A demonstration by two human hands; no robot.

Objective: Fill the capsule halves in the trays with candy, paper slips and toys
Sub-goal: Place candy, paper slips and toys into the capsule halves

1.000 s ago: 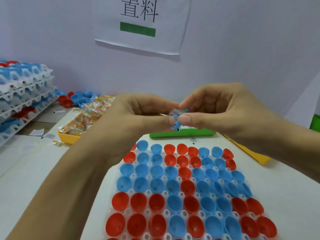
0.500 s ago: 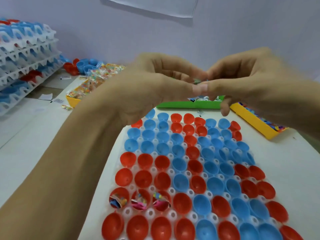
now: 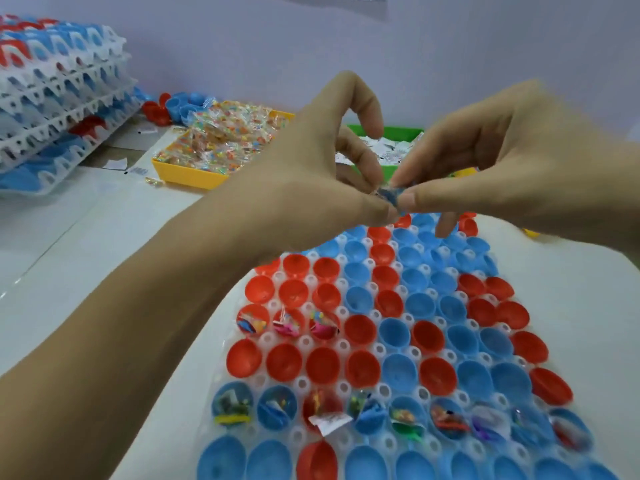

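Pinching a small blue plastic toy piece [image 3: 390, 196] between both hands above the white plastic tray of red and blue capsule halves [image 3: 341, 311].

The piece is gripped narrowly by thumb and fingertips of the left hand [image 3: 311, 174] and the right hand [image 3: 502, 168], whose tips meet over the tray's far rows. Several halves in two nearer rows are already filled. A yellow bin of wrapped candy [image 3: 194, 171] and a green bin of paper slips [image 3: 388, 130] are seen behind; stacked trays [image 3: 52, 109] are seen at the far left.

Glossy plastic capsule halves [image 3: 360, 330]; translucent plastic tray [image 3: 304, 341].
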